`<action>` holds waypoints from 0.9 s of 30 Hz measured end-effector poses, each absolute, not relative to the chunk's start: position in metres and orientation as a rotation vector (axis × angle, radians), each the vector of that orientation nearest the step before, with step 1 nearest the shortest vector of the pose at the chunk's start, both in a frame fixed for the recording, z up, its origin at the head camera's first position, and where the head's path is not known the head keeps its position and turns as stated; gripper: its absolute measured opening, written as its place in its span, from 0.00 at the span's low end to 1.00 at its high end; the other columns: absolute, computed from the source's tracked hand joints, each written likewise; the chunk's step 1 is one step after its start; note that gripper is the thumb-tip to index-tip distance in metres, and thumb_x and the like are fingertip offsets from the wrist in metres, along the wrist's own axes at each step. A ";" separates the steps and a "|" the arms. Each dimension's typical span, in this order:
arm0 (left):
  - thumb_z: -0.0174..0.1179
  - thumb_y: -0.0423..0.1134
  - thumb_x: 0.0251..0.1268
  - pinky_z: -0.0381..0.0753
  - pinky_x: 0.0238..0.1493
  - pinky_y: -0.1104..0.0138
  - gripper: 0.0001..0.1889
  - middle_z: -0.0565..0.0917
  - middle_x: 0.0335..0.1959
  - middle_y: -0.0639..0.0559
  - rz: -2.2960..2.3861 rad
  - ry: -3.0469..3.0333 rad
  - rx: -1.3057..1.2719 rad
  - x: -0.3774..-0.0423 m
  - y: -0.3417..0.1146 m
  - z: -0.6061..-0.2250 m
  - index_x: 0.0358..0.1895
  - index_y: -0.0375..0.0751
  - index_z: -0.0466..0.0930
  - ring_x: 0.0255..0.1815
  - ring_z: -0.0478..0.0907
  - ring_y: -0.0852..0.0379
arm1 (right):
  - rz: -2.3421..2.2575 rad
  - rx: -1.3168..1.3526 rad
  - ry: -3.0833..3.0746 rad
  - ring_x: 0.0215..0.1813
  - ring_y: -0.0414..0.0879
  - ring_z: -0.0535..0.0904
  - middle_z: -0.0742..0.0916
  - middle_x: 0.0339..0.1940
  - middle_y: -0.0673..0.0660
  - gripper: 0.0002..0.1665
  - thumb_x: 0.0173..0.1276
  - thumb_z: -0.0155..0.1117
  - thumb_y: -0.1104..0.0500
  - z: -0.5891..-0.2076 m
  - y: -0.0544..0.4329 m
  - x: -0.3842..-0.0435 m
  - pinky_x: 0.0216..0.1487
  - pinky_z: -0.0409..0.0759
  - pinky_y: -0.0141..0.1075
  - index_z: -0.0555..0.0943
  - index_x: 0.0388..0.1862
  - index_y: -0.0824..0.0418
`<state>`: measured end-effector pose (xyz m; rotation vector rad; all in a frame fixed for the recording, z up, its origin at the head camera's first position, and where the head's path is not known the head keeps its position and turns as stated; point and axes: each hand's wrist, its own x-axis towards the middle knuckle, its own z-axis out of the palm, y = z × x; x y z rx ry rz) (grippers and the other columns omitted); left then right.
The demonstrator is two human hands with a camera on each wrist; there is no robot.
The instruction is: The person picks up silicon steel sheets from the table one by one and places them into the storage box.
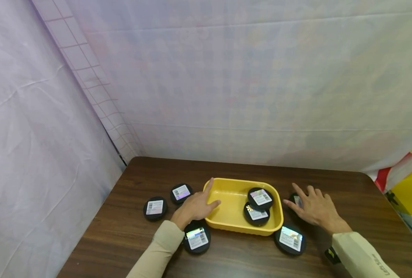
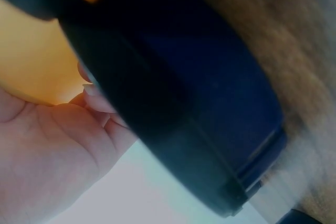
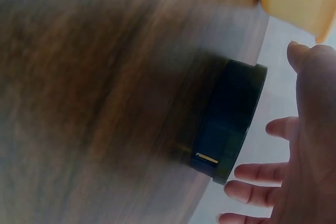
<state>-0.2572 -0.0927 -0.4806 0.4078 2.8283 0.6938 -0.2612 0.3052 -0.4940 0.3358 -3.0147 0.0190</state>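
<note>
My left hand [image 1: 196, 204] is at the left rim of a yellow plastic tray [image 1: 223, 218], index finger and thumb spread over its edge. Its other fingers are partly hidden. A black round tub [image 1: 197, 238] with a white label lies beside the left wrist and fills much of the left wrist view. Inside the tray, at its right end, one labelled tub [image 1: 260, 197] overlaps another tub [image 1: 256, 216]. Above a further black tub [image 3: 231, 119], right of the tray, my right hand [image 1: 316, 208] hovers with fingers spread, gripping nothing; it partly covers that tub in the head view.
Left of the tray lie two more black tubs, one nearer the edge [image 1: 155, 208] and one behind it [image 1: 181, 193]. Another tub [image 1: 290, 240] sits by the tray's front right corner. Behind the brown wooden table [image 1: 233, 255] hangs a pale cloth [image 1: 247, 85].
</note>
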 end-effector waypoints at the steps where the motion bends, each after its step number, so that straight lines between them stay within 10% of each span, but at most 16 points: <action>1: 0.48 0.64 0.72 0.77 0.48 0.55 0.44 0.78 0.62 0.36 0.696 2.828 0.409 -0.257 -0.093 -0.481 0.82 0.55 0.36 0.43 0.78 0.52 | 0.019 0.334 -3.016 0.56 0.74 0.73 0.74 0.59 0.78 0.52 0.69 0.43 0.23 -0.494 0.306 -0.261 0.50 0.70 0.67 0.64 0.76 0.61; 27: 0.47 0.65 0.72 0.77 0.43 0.58 0.44 0.81 0.58 0.36 0.669 2.844 0.428 -0.259 -0.092 -0.482 0.81 0.57 0.33 0.36 0.77 0.54 | 0.042 0.313 -3.111 0.52 0.74 0.75 0.74 0.58 0.78 0.57 0.67 0.41 0.21 -0.511 0.309 -0.265 0.44 0.73 0.67 0.58 0.78 0.62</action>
